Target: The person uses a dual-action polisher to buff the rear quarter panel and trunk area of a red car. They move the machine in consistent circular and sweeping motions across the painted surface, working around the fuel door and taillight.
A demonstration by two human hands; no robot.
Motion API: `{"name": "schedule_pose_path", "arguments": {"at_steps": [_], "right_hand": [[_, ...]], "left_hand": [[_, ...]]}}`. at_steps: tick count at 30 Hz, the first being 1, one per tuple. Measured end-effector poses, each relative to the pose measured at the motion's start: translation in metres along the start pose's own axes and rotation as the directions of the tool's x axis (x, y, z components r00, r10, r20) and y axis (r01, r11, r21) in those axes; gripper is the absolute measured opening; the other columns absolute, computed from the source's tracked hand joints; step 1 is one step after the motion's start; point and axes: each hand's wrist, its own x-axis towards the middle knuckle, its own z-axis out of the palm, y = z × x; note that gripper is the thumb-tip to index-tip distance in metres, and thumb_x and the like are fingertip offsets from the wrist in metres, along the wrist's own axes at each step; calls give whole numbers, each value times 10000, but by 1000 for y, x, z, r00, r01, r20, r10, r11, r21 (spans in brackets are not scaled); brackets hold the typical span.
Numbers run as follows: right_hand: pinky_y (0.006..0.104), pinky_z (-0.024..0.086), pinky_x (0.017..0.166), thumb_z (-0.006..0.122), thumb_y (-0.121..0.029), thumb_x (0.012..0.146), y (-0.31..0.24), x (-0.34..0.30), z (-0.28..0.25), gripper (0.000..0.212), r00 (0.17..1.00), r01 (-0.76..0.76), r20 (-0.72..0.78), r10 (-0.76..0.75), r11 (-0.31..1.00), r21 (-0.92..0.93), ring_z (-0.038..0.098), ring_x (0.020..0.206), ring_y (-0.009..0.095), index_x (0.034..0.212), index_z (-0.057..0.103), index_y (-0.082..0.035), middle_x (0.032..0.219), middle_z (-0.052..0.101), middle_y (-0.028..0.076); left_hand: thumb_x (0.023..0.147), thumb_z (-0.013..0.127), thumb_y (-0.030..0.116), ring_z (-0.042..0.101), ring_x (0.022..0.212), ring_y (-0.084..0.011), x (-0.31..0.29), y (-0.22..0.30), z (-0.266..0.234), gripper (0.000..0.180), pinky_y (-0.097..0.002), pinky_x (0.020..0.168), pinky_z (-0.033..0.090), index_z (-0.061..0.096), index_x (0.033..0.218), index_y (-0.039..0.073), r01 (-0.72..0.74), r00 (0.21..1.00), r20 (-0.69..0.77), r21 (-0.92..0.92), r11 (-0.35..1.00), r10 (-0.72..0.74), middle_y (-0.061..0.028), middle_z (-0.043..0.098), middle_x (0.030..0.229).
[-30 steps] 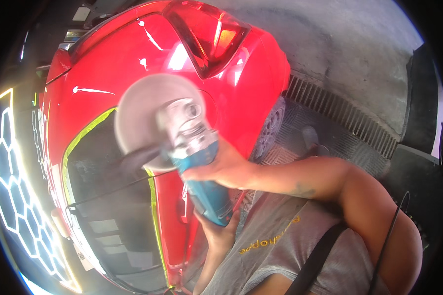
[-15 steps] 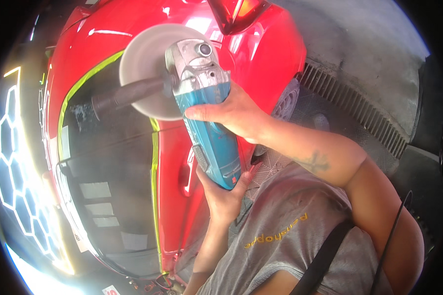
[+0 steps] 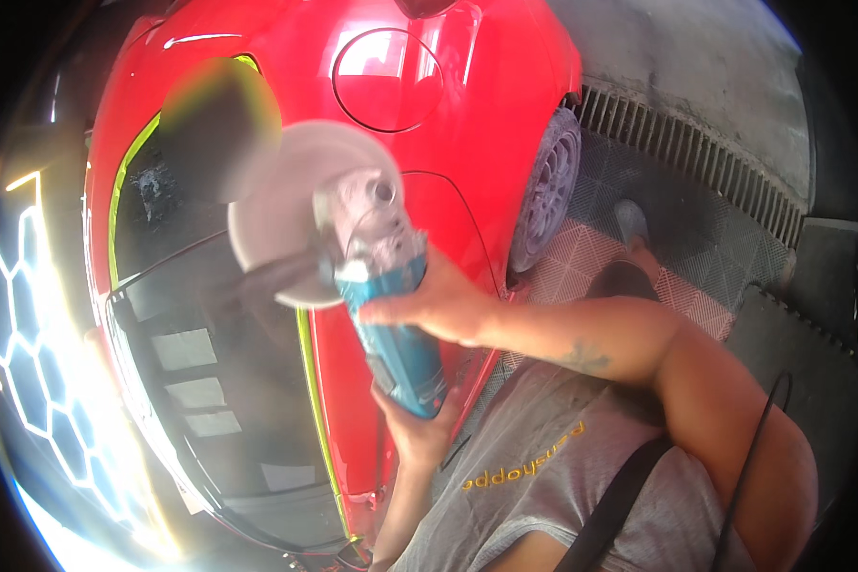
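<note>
My right hand (image 3: 448,307) is wrapped around the front of the blue body of a polisher (image 3: 405,360), just behind its silver head. My left hand (image 3: 418,437) cups the rear end of the same polisher from below. The round whitish pad (image 3: 272,214) looks smeared by motion. It hangs over the border between the red car panel (image 3: 467,224) and the dark side window (image 3: 219,315); whether it touches the surface I cannot tell. A dark side handle (image 3: 281,276) sticks out to the left, with no hand on it.
Yellow-green masking tape (image 3: 307,372) edges the window. Beyond the polisher lie a round fuel flap (image 3: 388,81) and, to the right, a dusty wheel (image 3: 548,191). A floor grate (image 3: 691,157) runs along the wall. Bright hexagon lights (image 3: 29,353) glow at left. A cord (image 3: 758,448) hangs by my right arm.
Both hands and the polisher have come toward me, lower in the view. The fuel flap, partly covered before, now shows whole. The view itself has shifted slightly.
</note>
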Motion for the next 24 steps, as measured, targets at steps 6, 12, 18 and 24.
{"name": "schedule_pose_path", "arguments": {"at_steps": [6,12,18,24], "right_hand": [[416,643,863,933,-132,842,-45,12,-35,555,997,52,-56,-58,992,-113,768,909,208,1292,625,-27,1026,748,77],[403,610,946,949,-113,822,21,-22,-30,836,983,96,-120,-140,943,-318,725,1062,217,1476,436,-29,1185,700,103],[399,633,885,956,-134,818,-53,18,-48,587,964,128,-215,-154,983,-130,749,980,178,1314,651,-58,1105,752,68],[404,641,840,886,-253,912,-137,67,-45,459,977,40,-186,-108,941,-335,761,924,207,1261,694,-24,1066,762,102]], "left_hand": [[831,945,187,588,1309,-338,37,23,47,1053,-472,1080,497,243,1586,-30,-87,994,66,-1,996,87,-265,550,1425],[843,942,221,559,1316,-298,-15,-42,27,1104,-498,1091,479,188,1624,16,59,994,91,-39,997,-56,-202,510,1447],[859,922,192,609,1267,-319,49,33,71,1023,-458,1063,505,235,1583,-31,-36,988,143,-110,993,52,-252,571,1395],[874,917,215,584,1208,-228,99,114,81,881,-401,1063,497,364,1515,-32,-83,987,118,-197,977,107,-173,605,1335]]}}
